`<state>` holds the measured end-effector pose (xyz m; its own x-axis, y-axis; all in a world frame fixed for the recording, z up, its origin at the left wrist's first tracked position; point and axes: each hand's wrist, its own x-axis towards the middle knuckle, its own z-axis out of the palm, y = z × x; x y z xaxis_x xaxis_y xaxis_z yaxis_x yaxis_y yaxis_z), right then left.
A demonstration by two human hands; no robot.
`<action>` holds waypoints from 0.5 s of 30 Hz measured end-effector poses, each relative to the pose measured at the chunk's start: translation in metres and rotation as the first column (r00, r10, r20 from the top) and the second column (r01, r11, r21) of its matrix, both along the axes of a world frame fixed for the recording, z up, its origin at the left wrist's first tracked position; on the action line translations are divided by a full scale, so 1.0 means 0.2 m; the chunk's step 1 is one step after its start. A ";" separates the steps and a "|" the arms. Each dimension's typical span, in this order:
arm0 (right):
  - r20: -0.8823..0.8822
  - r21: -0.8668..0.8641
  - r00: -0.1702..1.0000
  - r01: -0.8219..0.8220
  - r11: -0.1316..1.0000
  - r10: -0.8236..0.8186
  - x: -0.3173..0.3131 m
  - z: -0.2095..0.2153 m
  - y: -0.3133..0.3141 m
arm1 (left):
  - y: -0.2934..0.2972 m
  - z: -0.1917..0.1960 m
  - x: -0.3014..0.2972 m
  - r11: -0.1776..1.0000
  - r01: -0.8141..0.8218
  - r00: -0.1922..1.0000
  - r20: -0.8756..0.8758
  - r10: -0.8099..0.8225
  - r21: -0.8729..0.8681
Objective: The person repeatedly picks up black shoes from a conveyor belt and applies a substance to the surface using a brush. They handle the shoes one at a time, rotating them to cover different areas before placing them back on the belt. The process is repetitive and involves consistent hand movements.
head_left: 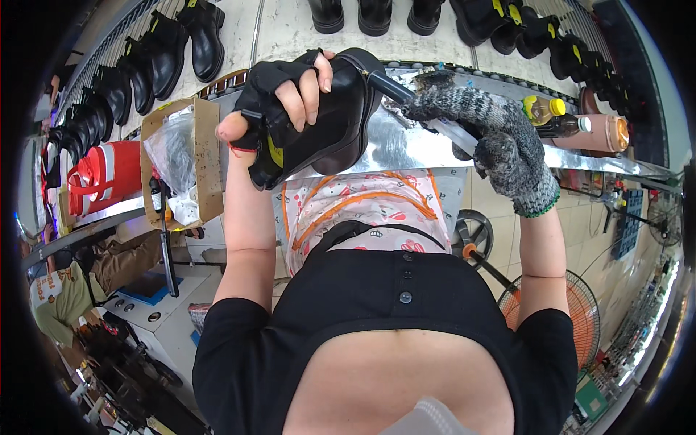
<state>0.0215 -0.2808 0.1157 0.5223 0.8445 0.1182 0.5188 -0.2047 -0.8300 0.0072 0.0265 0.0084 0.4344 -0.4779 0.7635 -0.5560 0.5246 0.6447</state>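
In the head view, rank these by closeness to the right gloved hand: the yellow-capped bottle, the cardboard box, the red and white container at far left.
From the right hand:
1. Yellow-capped bottle, just to its right on the metal bench.
2. Cardboard box, across the bench on the left, beyond the black boot.
3. Red and white container, farthest, left of the box.
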 end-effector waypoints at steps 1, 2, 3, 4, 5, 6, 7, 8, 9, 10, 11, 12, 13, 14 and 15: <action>0.041 -0.004 0.999 0.001 1.000 0.000 0.00 -0.01 0.01 | 0.03 -0.02 0.04 0.998 0.062 0.997 0.051 -0.062 0.006; 0.040 0.015 0.999 -0.010 1.000 0.009 0.00 -0.04 0.03 | 0.05 -0.04 0.05 0.998 0.062 0.997 0.051 -0.060 -0.031; 0.038 0.032 0.999 -0.020 0.999 0.019 0.00 -0.06 0.05 | 0.07 -0.06 0.06 0.996 0.061 0.997 0.052 -0.058 -0.067; 0.037 0.050 0.999 -0.029 0.998 0.027 0.01 -0.08 0.06 | 0.08 -0.08 0.07 0.993 0.062 0.997 0.052 -0.057 -0.102; 0.023 0.075 0.999 -0.041 0.996 0.039 0.01 -0.11 0.08 | 0.10 -0.10 0.10 0.984 0.103 0.990 0.110 -0.088 -0.142; 0.022 0.095 0.999 -0.032 0.995 0.030 0.00 -0.16 0.09 | 0.13 -0.13 0.12 0.983 0.097 0.991 0.103 -0.082 -0.155; 0.018 0.116 1.000 -0.025 0.993 0.024 0.00 -0.21 0.11 | 0.18 -0.16 0.13 0.982 0.089 0.993 0.094 -0.075 -0.166; 0.017 0.136 1.000 -0.018 0.990 0.016 -0.01 -0.26 0.13 | 0.21 -0.17 0.13 0.981 0.083 0.994 0.086 -0.069 -0.177; -0.032 0.136 0.999 -0.011 0.991 0.015 -0.01 -0.30 0.15 | 0.22 -0.20 0.12 0.970 0.078 0.996 0.061 -0.065 -0.232; -0.015 0.148 1.000 -0.013 0.989 0.015 -0.01 -0.35 0.17 | 0.24 -0.20 0.12 0.969 0.067 0.998 0.030 -0.062 -0.238; 0.004 0.158 1.000 -0.013 0.987 0.012 -0.01 -0.40 0.19 | 0.27 -0.21 0.11 0.967 0.059 0.998 0.001 -0.061 -0.247; 0.023 0.169 1.000 -0.013 0.986 0.009 -0.01 -0.45 0.21 | 0.30 -0.22 0.12 0.966 0.051 0.998 -0.028 -0.061 -0.255; 0.066 0.196 0.998 -0.020 0.980 0.007 0.00 -0.50 0.24 | 0.33 -0.23 0.12 0.965 0.052 0.997 -0.034 -0.063 -0.258; 0.109 0.224 0.994 -0.028 0.974 0.003 0.00 -0.54 0.26 | 0.36 -0.25 0.13 0.963 0.043 0.997 -0.044 -0.057 -0.267; 0.063 0.159 0.998 0.000 0.987 -0.010 -0.02 -0.56 0.27 | 0.39 -0.26 0.13 0.961 0.035 0.997 -0.053 -0.051 -0.275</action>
